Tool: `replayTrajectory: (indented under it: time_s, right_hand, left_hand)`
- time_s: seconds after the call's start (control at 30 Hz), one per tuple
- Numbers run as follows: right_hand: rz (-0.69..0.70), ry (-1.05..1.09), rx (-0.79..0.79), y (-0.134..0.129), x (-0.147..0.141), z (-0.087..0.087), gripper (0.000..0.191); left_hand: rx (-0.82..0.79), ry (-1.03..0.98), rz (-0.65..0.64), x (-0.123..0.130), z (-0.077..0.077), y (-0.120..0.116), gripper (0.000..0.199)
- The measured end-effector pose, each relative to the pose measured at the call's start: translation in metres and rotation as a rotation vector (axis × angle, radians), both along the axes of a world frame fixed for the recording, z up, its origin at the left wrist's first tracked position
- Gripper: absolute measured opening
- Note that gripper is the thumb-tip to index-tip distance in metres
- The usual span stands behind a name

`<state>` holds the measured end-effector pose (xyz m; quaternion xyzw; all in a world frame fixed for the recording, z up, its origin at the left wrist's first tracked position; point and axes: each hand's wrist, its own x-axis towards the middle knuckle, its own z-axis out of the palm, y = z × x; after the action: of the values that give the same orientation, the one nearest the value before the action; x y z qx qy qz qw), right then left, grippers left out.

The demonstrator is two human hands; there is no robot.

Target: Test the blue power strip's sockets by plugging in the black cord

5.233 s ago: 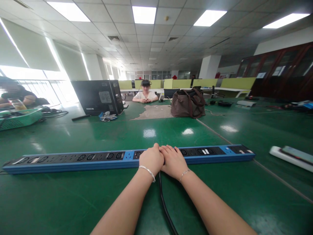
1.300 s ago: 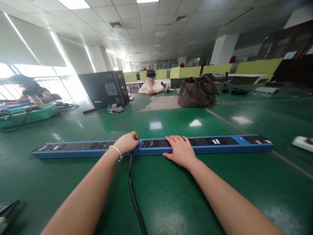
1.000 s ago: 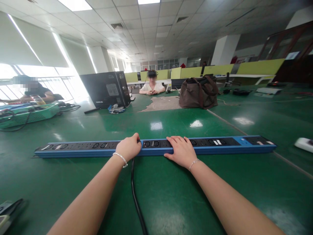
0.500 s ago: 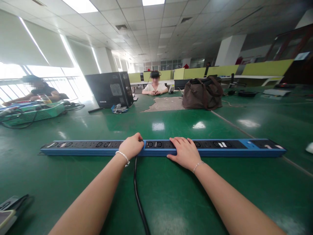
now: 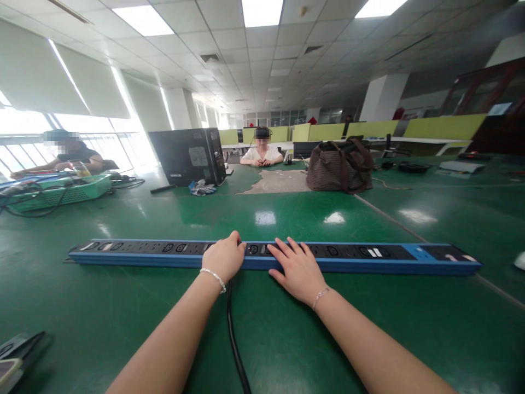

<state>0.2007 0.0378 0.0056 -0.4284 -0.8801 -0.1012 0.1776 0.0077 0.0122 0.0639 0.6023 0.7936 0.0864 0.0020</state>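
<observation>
A long blue power strip [image 5: 394, 266] with black sockets lies across the green table. Over its middle, my left hand [image 5: 223, 256] is closed, its fingers curled at the strip; what they hold, if anything, is hidden. A black cable [image 5: 232, 328] runs from beneath that hand toward the near edge of the view. Just to the right, my right hand [image 5: 298, 269] rests on the strip with its fingers spread, holding nothing.
Behind the strip stand a black computer case [image 5: 186, 156], gloves [image 5: 202, 187] and a brown bag [image 5: 338, 167]. A green basket [image 5: 77, 192] with cables is at the left. Two people sit beyond the table. A device [image 5: 10, 369] lies at the near left.
My right hand has slid left along the strip, nearer my left hand, and its fingers have spread wider. My left hand has shifted slightly right. The view has tilted up a little.
</observation>
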Motion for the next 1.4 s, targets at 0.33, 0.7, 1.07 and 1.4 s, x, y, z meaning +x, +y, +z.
replayTrajectory:
  time_s: [0.33, 0.7, 1.07, 1.4]
  right_hand:
    - [-0.017, 0.024, 0.009, 0.001, -0.001, -0.001, 0.046]
    - [-0.021, 0.038, 0.013, 0.000, -0.002, -0.001, 0.046]
    - [-0.023, 0.022, 0.003, -0.002, -0.003, 0.002, 0.046]
    - [-0.024, 0.010, 0.024, 0.002, 0.001, -0.002, 0.047]
  left_hand:
    - [0.023, -0.027, 0.004, -0.004, 0.000, 0.002, 0.030]
    - [0.041, -0.054, 0.027, -0.002, -0.003, 0.002, 0.033]
    - [0.430, -0.391, 0.168, -0.038, 0.093, -0.043, 0.042]
    - [0.164, -0.410, 0.167, -0.107, 0.063, -0.030, 0.043]
